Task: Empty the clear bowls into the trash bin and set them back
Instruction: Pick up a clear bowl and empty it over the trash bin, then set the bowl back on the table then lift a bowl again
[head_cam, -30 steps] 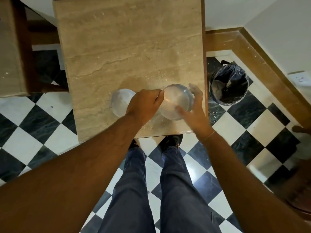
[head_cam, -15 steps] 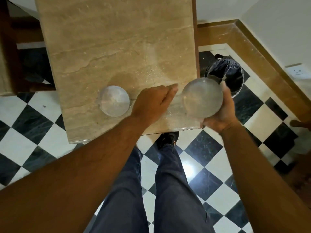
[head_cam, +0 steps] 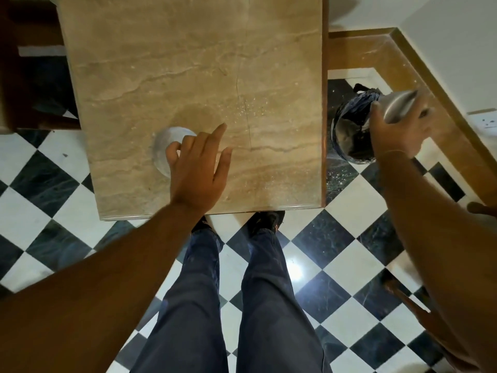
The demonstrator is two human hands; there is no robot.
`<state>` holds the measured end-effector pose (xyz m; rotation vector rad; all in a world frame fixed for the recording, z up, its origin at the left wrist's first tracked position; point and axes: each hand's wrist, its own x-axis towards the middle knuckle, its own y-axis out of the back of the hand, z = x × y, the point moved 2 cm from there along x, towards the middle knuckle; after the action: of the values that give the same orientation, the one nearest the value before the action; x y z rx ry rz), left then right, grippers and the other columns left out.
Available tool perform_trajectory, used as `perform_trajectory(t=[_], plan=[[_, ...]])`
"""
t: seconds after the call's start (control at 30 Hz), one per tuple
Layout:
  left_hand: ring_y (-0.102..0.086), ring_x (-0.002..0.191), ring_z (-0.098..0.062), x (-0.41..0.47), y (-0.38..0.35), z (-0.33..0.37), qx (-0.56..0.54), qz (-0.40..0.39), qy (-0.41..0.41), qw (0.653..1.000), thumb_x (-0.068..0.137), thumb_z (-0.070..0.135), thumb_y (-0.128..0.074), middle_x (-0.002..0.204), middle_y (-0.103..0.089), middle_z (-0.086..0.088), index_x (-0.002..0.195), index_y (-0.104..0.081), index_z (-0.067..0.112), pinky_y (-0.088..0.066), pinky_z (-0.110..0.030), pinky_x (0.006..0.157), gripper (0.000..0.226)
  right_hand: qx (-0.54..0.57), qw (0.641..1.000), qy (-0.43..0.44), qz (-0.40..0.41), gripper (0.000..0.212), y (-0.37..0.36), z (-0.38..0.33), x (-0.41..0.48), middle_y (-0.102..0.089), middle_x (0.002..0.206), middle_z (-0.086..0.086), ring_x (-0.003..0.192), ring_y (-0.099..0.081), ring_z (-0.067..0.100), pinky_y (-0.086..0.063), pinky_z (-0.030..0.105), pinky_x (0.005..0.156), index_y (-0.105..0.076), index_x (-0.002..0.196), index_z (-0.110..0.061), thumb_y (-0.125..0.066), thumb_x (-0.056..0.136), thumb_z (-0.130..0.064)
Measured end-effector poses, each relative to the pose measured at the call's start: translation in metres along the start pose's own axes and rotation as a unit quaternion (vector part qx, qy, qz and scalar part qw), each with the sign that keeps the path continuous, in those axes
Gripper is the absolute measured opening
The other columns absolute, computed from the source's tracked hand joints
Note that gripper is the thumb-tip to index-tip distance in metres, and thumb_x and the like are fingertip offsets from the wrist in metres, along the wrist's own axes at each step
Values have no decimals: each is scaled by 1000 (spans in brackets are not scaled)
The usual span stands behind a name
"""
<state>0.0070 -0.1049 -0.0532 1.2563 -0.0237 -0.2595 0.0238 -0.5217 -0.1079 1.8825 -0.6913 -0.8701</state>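
Note:
My right hand grips a clear bowl, tilted on its side and blurred, above the far right rim of the trash bin. The bin is lined with a dark bag and stands on the floor just right of the table. A second clear bowl rests near the front left of the marble table. My left hand hovers with spread fingers over that bowl's right side, covering part of it; whether it touches the bowl I cannot tell.
White grains are scattered on the tabletop around its middle and on the dark tile next to the bin. A brown skirting and a white wall run behind the bin. My legs and shoes stand at the table's front edge on the chequered floor.
My right hand has carried the bowl off the table to the right and tipped it over the bin. My left hand has opened and moved left to the other bowl.

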Motion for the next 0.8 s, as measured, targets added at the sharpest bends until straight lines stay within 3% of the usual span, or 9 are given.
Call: perform_trajectory(t=[0.07, 0.2, 0.33, 0.43, 0.47, 0.57, 0.67, 0.73, 0.8], plan=[[-60, 112, -30, -3, 0, -3, -2, 7, 17, 1000, 114, 42, -38, 117, -69, -2, 157, -53, 20, -33, -55, 108, 50, 41, 998, -9, 51, 99, 16, -5, -2, -40, 167, 15, 153, -44, 35, -53, 47, 117, -29, 172, -38, -64, 89, -79], [-58, 116, -30, -9, -2, -12, 14, 15, 39, 999, 114, 42, -40, 123, -69, -2, 156, -55, 21, -30, -53, 109, 49, 79, 986, 68, 127, 96, 32, -13, -21, -44, 163, 12, 152, -45, 24, -32, 1, 106, -33, 173, -28, -69, 94, -70], [-57, 121, -29, -11, -3, -18, 25, 11, 53, 998, 114, 42, -40, 128, -67, -2, 156, -54, 22, -29, -53, 110, 49, 101, 994, -34, 36, 111, 20, -8, -22, -40, 169, 14, 154, -44, 31, -48, 42, 124, -23, 176, -34, -64, 85, -82], [-57, 123, -28, -11, -3, -24, 25, 28, 61, 997, 113, 40, -43, 132, -67, -3, 155, -55, 21, -28, -53, 110, 48, 89, 989, 35, 111, 103, 25, -21, -17, -41, 168, 10, 150, -38, 13, -33, 9, 116, -29, 175, -23, -67, 94, -73], [-58, 124, -29, -10, -3, -24, 27, 31, 67, 997, 113, 40, -43, 133, -66, -4, 154, -56, 21, -29, -55, 110, 48, 79, 991, 45, 98, 104, 24, -24, -13, -44, 166, 10, 149, -40, 13, -33, 8, 115, -29, 174, -24, -67, 92, -75], [-58, 127, -29, -14, -2, -26, 26, 21, 68, 997, 113, 42, -43, 135, -65, -6, 154, -55, 21, -32, -59, 111, 48, 85, 995, -44, 41, 117, 19, -12, -16, -43, 170, 13, 155, -46, 32, -48, 46, 126, -21, 176, -30, -65, 83, -87], [-55, 133, -30, -16, -2, -30, 28, 18, 78, 996, 112, 41, -45, 141, -62, -7, 155, -53, 21, -31, -60, 111, 48, 86, 994, 3, 68, 114, 20, -15, -7, -42, 171, 11, 159, -43, 30, -41, 40, 128, -28, 173, -25, -72, 86, -84], [-52, 138, -32, -18, -1, -33, 33, 9, 82, 996, 111, 44, -44, 147, -60, -8, 157, -51, 20, -30, -60, 112, 52, 98, 993, -65, 27, 106, 16, -9, -9, -50, 164, 10, 149, -53, 32, -51, 46, 123, -32, 165, -37, -77, 78, -78], [-47, 146, -33, -16, 0, -37, 35, -4, 94, 995, 110, 51, -45, 156, -54, -8, 159, -47, 20, -29, -62, 114, 58, 199, 974, -103, 13, 93, 15, -2, -7, -60, 151, 10, 132, -69, 30, -65, 53, 110, -38, 154, -30, -79, 81, -70]])
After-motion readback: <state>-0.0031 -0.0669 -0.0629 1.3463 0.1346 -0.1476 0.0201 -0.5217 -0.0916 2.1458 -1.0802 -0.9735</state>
